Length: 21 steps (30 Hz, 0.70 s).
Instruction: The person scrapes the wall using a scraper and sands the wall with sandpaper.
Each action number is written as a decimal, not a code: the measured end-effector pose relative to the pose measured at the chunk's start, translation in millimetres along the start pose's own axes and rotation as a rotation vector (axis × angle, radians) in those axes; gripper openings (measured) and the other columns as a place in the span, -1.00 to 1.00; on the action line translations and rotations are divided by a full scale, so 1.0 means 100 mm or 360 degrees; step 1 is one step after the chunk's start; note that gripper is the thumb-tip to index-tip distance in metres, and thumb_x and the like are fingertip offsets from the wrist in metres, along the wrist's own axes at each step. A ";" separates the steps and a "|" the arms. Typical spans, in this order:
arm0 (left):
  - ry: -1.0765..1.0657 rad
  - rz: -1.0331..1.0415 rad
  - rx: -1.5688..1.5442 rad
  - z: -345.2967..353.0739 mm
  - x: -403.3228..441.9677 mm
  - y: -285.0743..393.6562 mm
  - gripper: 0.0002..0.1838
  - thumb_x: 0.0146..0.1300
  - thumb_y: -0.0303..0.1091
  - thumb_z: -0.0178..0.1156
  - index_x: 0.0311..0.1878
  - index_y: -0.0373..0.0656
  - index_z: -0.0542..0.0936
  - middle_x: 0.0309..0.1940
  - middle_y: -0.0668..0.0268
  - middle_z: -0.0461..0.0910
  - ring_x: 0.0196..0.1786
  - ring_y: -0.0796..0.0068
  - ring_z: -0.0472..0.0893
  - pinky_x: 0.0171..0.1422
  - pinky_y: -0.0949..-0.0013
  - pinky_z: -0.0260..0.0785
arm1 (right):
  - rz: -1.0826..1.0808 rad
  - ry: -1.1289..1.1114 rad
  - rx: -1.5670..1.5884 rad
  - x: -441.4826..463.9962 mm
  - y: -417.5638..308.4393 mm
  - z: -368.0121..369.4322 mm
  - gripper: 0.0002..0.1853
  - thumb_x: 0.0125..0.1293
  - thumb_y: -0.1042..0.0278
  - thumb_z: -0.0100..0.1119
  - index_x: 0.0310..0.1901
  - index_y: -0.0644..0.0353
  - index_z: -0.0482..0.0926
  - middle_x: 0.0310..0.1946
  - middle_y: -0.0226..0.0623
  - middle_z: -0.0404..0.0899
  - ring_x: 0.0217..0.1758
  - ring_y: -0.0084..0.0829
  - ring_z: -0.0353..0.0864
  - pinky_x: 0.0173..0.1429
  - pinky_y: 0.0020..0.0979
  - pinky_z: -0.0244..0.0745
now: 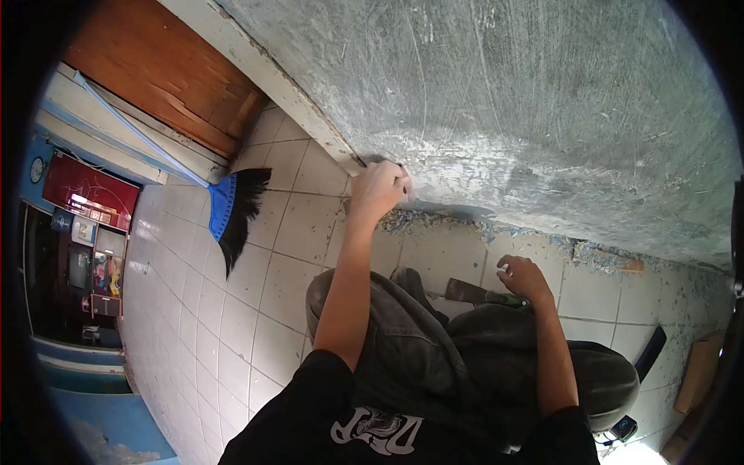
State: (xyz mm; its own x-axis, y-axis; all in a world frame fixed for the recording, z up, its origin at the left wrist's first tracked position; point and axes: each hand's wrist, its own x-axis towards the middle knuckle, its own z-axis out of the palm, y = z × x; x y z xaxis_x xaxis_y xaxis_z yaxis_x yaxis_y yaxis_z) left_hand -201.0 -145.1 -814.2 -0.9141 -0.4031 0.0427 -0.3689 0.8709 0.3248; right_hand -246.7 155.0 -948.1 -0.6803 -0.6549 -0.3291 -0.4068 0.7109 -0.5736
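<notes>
My left hand [380, 188] presses against the foot of the scraped grey wall [511, 101], close to the lower end of the door frame [310, 108]. Its fingers are curled closed, and whatever they hold is hidden. Whitish, rubbed-looking plaster spreads along the wall beside it. My right hand [525, 279] hovers over my right knee, fingers loosely bent and apart, with nothing visible in them. Just below it lies a scraper [473, 293] with a flat, dirty blade and a green-and-black handle, partly hidden by my leg.
Paint flakes and plaster crumbs [422, 221] line the wall's base on the tiled floor [302, 225]. A blue broom [223, 205] with black bristles leans at left near a brown door [170, 70]. A dark blue strip [649, 355] and a cardboard box [700, 372] lie at right.
</notes>
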 end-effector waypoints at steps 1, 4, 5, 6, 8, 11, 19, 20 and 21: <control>0.0111 0.0040 -0.0122 -0.16 -0.05 0.11 -0.80 0.13 -0.27 0.11 -0.53 0.01 0.67 -0.59 0.20 0.56 -0.44 0.18 0.56 -0.30 0.18 0.36 | 0.0011 0.0008 -0.0004 0.00 0.01 -0.03 -0.78 0.09 0.23 0.15 -0.23 0.08 0.56 -0.38 -0.21 0.59 -0.21 -0.20 0.57 -0.06 -0.22 0.45; 0.0216 -0.0015 -0.0205 -0.30 -0.06 0.14 -0.82 0.12 -0.26 0.14 -0.51 -0.03 0.67 -0.59 0.17 0.55 -0.45 0.17 0.55 -0.30 0.18 0.36 | 0.0042 0.0016 0.0016 -0.03 0.02 0.00 -0.77 0.08 0.23 0.16 -0.22 0.07 0.57 -0.36 -0.21 0.59 -0.18 -0.20 0.57 -0.04 -0.22 0.45; 0.0075 -0.0078 -0.0164 -0.24 -0.03 0.08 -0.84 0.11 -0.26 0.17 -0.48 -0.08 0.66 -0.57 0.17 0.57 -0.43 0.16 0.57 -0.30 0.17 0.37 | 0.0070 -0.0047 0.0001 -0.01 0.04 0.03 -0.77 0.07 0.22 0.17 -0.23 0.07 0.57 -0.34 -0.21 0.59 -0.15 -0.20 0.56 -0.02 -0.22 0.44; 0.0074 -0.0081 -0.0174 -0.12 0.00 0.02 -0.84 0.11 -0.26 0.17 -0.48 -0.08 0.66 -0.57 0.17 0.57 -0.43 0.16 0.57 -0.30 0.17 0.37 | 0.0095 -0.0101 -0.0017 0.02 0.06 0.05 -0.76 0.06 0.20 0.19 -0.23 0.06 0.57 -0.31 -0.21 0.59 -0.12 -0.20 0.56 0.00 -0.22 0.44; -0.0200 -0.0087 0.0011 0.17 0.06 -0.08 -0.84 0.10 -0.27 0.18 -0.48 -0.08 0.66 -0.54 0.19 0.60 -0.40 0.17 0.59 -0.27 0.18 0.39 | 0.0112 -0.0216 -0.0124 0.02 0.11 0.12 -0.74 0.02 0.20 0.23 -0.23 0.06 0.58 -0.27 -0.20 0.59 -0.08 -0.21 0.54 0.02 -0.23 0.43; -0.0254 -0.0107 0.0087 0.14 0.08 0.00 -0.85 0.09 -0.29 0.17 -0.52 0.00 0.68 -0.51 0.24 0.62 -0.36 0.22 0.61 -0.23 0.20 0.41 | 0.0123 -0.0392 -0.0299 0.02 0.20 0.24 -0.69 -0.07 0.20 0.31 -0.23 0.05 0.58 -0.20 -0.20 0.57 -0.02 -0.23 0.52 0.06 -0.26 0.43; -0.0172 -0.0116 -0.0118 -0.27 -0.06 0.15 -0.82 0.09 -0.32 0.13 -0.54 0.05 0.68 -0.52 0.28 0.62 -0.39 0.26 0.61 -0.27 0.22 0.41 | 0.0171 -0.0474 -0.0562 -0.03 0.16 0.32 -0.60 -0.24 0.22 0.41 -0.27 0.03 0.55 -0.22 -0.27 0.56 -0.05 -0.23 0.52 0.00 -0.27 0.45; -0.0083 -0.0085 -0.0144 -0.31 -0.06 0.16 -0.81 0.09 -0.35 0.11 -0.54 0.05 0.68 -0.52 0.28 0.62 -0.38 0.26 0.61 -0.26 0.22 0.42 | 0.0176 -0.0460 -0.0560 -0.02 0.16 0.32 -0.61 -0.23 0.23 0.42 -0.27 0.03 0.55 -0.22 -0.28 0.56 -0.05 -0.23 0.53 0.00 -0.27 0.45; 0.0001 -0.0058 -0.0164 -0.32 -0.06 0.14 -0.80 0.09 -0.37 0.09 -0.54 0.05 0.68 -0.52 0.28 0.62 -0.37 0.25 0.61 -0.26 0.23 0.42 | 0.0175 -0.0466 -0.0567 0.00 0.16 0.31 -0.61 -0.23 0.23 0.42 -0.27 0.03 0.55 -0.22 -0.28 0.56 -0.05 -0.23 0.53 0.00 -0.27 0.45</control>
State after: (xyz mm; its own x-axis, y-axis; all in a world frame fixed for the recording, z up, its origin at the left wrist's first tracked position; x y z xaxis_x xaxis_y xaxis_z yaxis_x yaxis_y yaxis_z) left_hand -195.1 -139.4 -779.9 -0.9004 -0.4340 0.0298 -0.3824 0.8222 0.4217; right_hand -234.4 159.0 -980.4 -0.5514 -0.5792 -0.6005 -0.5607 0.7902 -0.2473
